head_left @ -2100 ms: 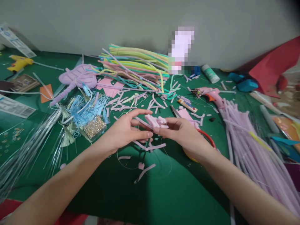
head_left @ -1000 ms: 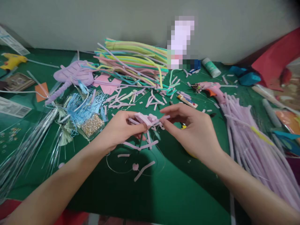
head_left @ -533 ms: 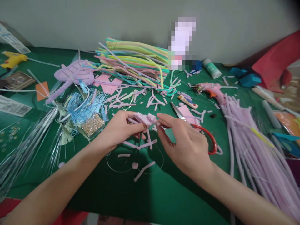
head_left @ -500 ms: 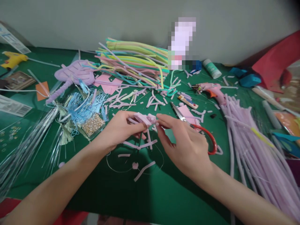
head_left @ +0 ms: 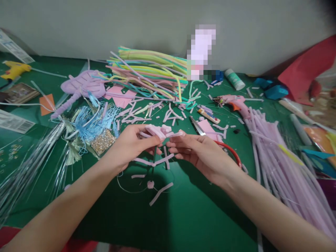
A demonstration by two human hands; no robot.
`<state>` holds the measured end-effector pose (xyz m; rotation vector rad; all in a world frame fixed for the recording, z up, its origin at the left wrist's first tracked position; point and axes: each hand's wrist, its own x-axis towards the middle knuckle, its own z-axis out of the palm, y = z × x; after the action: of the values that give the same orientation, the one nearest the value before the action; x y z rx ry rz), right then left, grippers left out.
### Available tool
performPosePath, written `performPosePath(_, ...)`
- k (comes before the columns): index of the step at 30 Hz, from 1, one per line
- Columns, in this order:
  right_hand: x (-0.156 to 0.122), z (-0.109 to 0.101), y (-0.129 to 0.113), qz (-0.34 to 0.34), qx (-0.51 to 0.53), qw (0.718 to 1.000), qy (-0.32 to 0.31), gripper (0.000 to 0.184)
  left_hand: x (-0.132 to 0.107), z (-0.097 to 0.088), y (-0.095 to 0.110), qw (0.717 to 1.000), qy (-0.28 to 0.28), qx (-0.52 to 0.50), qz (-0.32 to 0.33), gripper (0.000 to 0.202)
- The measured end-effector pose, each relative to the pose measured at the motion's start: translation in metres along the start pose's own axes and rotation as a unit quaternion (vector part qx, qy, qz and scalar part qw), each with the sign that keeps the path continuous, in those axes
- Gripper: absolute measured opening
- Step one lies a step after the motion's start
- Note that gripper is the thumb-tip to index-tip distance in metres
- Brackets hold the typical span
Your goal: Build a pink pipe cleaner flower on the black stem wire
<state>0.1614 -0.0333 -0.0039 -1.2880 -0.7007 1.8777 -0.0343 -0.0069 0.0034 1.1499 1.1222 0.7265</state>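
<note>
The left hand (head_left: 135,141) covers part of the lilac piece (head_left: 155,132) it pinches, so its full shape cannot be told. The right hand (head_left: 203,150) hides part of the red-handled scissors (head_left: 199,129). Coarse pixel blocks blur a pale shape (head_left: 201,49) before the wall (head_left: 105,24). The right edge cuts off the lilac stems (head_left: 285,168); the left edge, the silver stems (head_left: 30,173).
</note>
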Motion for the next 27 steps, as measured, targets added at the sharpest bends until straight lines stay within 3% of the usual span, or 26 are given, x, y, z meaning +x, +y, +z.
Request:
performPosePath(8, -0.005, 0.009, 0.002, -0.026, -0.007, 0.999, 0.037, 0.034, 0.000, 0.000, -0.002, 1.000, -0.010, 0.006, 0.004, 0.002)
performPosePath(19, 0.003, 0.008, 0.007, -0.137, -0.108, 0.983, 0.059, 0.028, -0.001, 0.004, 0.002, 0.999, -0.019, 0.032, -0.019, 0.003)
performPosePath(27, 0.007, 0.004, 0.009, -0.113, -0.071, 0.991, 0.024, 0.028, 0.000, 0.004, -0.003, 0.999, -0.022, 0.038, -0.030, 0.009)
